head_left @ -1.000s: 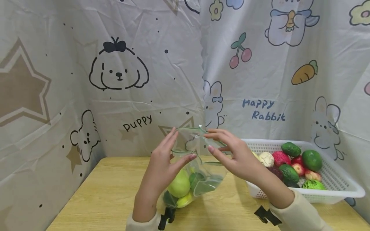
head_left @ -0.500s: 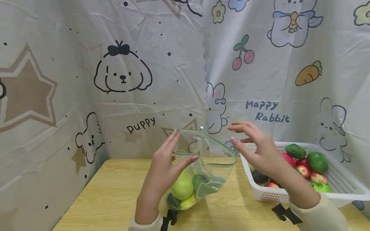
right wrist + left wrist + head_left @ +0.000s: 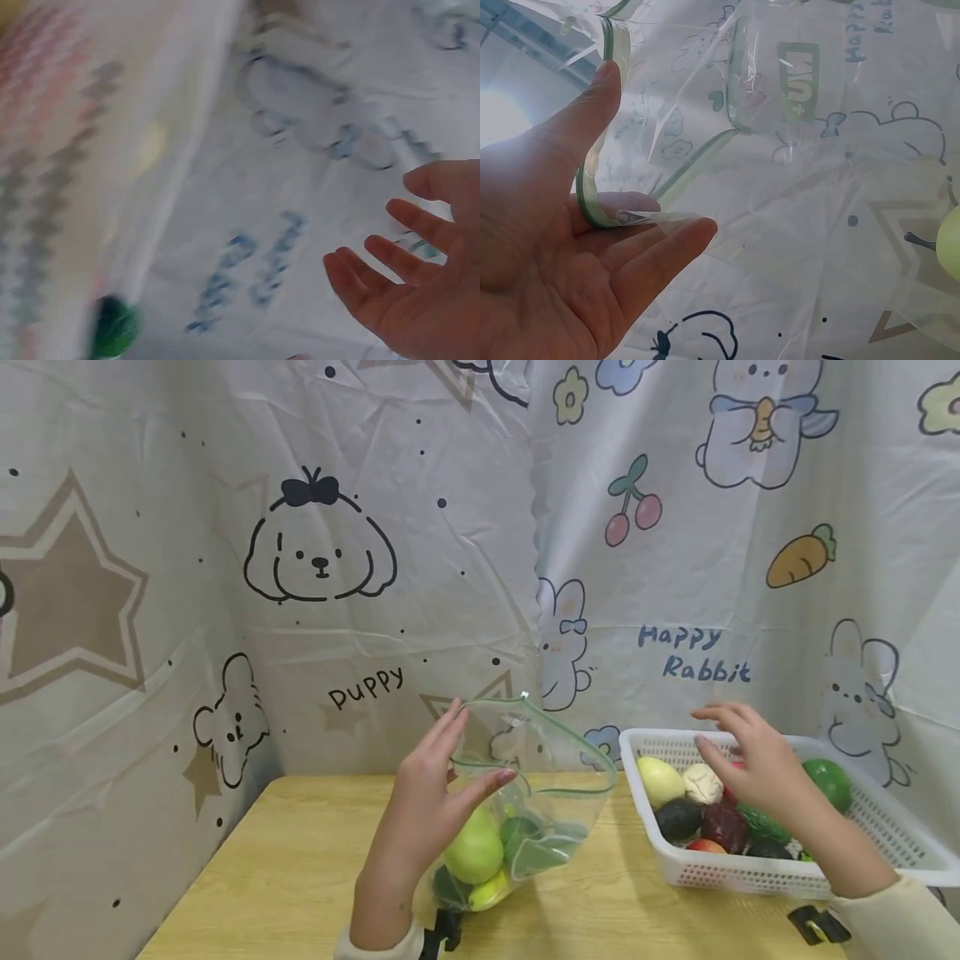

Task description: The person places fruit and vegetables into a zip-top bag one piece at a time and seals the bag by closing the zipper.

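Observation:
A clear zip bag [image 3: 558,760] with a green-edged mouth stands on the table. It holds a light-green fruit [image 3: 477,852] with a stem, a yellow fruit [image 3: 491,892] and darker green produce. My left hand [image 3: 427,802] is at the left side of its mouth, thumb and fingers spread apart and fairly straight. In the left wrist view, the thumb touches the bag's green zip strip [image 3: 609,41], and the fingers lie along the plastic. My right hand [image 3: 757,764] is above the white basket [image 3: 626,768], holding nothing, fingers loosely bent and apart.
The basket at the right holds a pale yellow fruit [image 3: 660,782], a whitish round one [image 3: 702,784], a dark avocado [image 3: 678,819], a dark red one [image 3: 723,827] and a big green one [image 3: 828,783]. A printed curtain [image 3: 450,568] hangs behind the wooden table [image 3: 300,860].
My right hand has left the bag's mouth and moved right, over the basket. The bag's mouth has widened at its right side. My left hand stays at the bag.

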`<action>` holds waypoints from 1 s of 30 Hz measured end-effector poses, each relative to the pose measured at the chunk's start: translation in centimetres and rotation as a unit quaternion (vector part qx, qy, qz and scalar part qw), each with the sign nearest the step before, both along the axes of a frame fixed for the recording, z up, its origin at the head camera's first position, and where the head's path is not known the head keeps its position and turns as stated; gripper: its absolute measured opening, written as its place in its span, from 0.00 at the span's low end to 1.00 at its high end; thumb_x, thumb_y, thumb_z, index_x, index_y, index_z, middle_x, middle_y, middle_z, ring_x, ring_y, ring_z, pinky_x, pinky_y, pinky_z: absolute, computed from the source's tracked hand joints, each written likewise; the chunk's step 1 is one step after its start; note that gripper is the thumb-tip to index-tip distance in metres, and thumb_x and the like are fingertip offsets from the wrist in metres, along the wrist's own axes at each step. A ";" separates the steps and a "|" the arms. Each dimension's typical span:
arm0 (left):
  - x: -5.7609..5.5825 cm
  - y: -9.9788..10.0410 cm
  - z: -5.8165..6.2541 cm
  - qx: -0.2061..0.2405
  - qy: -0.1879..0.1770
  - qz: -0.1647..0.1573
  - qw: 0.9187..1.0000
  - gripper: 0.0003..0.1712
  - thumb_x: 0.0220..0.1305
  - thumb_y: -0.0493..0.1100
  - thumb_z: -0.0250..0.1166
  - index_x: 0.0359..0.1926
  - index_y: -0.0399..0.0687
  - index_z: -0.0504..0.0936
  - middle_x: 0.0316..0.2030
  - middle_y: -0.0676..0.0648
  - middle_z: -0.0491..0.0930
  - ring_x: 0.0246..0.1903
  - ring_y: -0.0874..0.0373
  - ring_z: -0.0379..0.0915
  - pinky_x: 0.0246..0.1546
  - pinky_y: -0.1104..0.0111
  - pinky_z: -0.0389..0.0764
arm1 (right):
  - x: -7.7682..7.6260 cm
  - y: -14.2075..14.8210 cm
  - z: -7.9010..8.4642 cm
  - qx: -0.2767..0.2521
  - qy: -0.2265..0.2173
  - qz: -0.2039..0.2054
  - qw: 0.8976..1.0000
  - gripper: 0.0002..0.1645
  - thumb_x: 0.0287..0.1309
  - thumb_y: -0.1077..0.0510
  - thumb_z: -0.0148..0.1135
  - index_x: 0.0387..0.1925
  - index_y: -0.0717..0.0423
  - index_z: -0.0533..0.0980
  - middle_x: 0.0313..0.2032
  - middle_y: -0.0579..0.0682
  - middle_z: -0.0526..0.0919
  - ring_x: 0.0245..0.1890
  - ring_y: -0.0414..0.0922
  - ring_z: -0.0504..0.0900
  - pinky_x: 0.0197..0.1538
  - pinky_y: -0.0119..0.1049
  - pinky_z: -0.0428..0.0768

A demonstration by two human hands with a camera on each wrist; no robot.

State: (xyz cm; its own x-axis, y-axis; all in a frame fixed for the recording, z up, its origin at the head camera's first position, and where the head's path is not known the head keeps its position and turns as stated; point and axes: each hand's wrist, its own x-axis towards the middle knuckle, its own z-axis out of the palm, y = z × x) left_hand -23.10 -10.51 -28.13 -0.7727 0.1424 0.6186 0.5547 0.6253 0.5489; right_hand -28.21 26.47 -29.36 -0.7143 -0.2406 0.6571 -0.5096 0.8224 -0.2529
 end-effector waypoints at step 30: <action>0.2 0.5 0.5 -0.024 0.013 0.005 1.000 0.49 0.52 0.67 0.61 0.69 0.48 0.60 0.72 0.49 0.54 0.66 0.51 0.55 0.46 0.63 0.84 | -4.7 8.3 -10.4 0.110 -0.228 -0.121 0.960 0.33 0.34 0.66 0.68 0.46 0.78 0.71 0.39 0.77 0.76 0.43 0.71 0.72 0.44 0.67 0.77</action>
